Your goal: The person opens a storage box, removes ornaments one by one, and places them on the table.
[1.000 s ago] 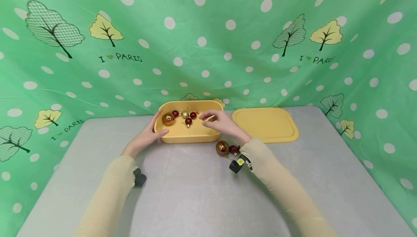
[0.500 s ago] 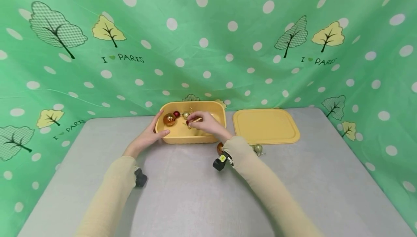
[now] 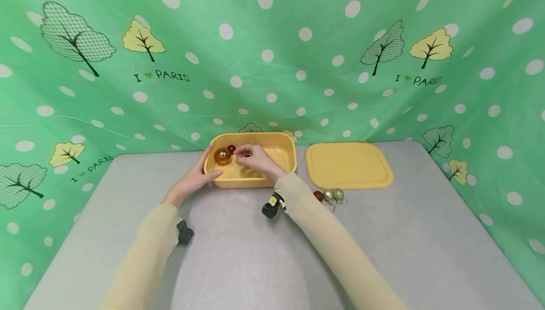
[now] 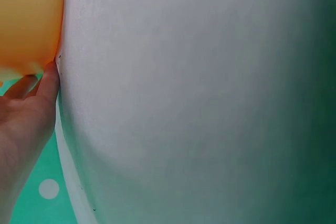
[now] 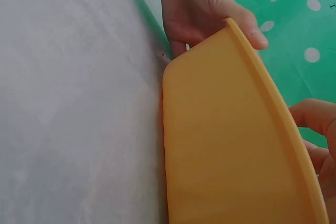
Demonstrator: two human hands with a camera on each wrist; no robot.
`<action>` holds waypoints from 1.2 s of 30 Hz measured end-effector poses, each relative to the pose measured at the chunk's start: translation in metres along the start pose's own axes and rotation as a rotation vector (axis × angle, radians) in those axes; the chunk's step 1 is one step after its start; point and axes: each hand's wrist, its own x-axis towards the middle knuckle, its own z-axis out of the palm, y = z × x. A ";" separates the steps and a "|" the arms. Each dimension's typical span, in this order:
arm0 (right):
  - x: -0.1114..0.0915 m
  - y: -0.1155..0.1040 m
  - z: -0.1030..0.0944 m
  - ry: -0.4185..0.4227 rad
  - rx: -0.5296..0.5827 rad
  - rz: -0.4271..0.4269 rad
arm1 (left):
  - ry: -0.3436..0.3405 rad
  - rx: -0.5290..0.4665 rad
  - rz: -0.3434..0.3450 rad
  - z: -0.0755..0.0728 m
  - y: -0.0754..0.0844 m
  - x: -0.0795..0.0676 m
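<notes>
A yellow plastic box (image 3: 238, 183) stands at the back of the table. My left hand (image 3: 191, 181) grips its left end, thumb over the front rim and fingers around the outside. In the right wrist view that thumb lies over the rim of the box (image 5: 220, 124). My right hand (image 3: 257, 159) reaches into the box, fingers bent and pointing left. Whether they pinch a bauble is hidden. Just left of the fingertips lie a large orange-gold bauble (image 3: 222, 156) and a small dark red bauble (image 3: 231, 148).
A flat yellow lid (image 3: 349, 165) lies right of the box. On the table beside my right forearm are a red-brown bauble (image 3: 318, 196), a gold bauble (image 3: 328, 196) and a paler gold glittery bauble (image 3: 338, 195). A green dotted cloth (image 3: 272, 73) hangs behind.
My right hand has moved left inside the box, now covering the small red and gold baubles seen before. Its forearm has uncovered gold baubles on the table. The left hand keeps its grip.
</notes>
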 end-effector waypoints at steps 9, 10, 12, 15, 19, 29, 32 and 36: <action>0.018 0.007 0.008 -0.036 0.090 0.017 | -0.013 -0.046 -0.009 0.001 0.011 -0.004; 0.018 0.008 0.009 -0.040 0.090 0.016 | -0.013 -0.038 -0.006 0.001 0.010 -0.003; 0.019 0.008 0.009 -0.045 0.086 0.014 | -0.007 -0.021 0.003 0.001 0.007 -0.002; 0.021 0.007 0.010 -0.064 0.080 0.013 | 0.002 0.000 0.014 -0.001 0.002 0.001; 0.023 0.008 0.011 -0.097 0.071 0.024 | -0.004 0.002 0.015 -0.001 0.003 -0.001; 0.020 0.008 0.016 -0.142 -0.044 0.034 | -0.008 -0.006 0.023 0.000 0.000 0.000; 0.019 0.007 0.015 -0.181 -0.069 0.039 | -0.002 0.003 0.016 0.000 0.000 0.000; 0.018 0.007 0.015 -0.228 -0.088 0.026 | 0.007 0.009 0.012 0.001 0.001 0.000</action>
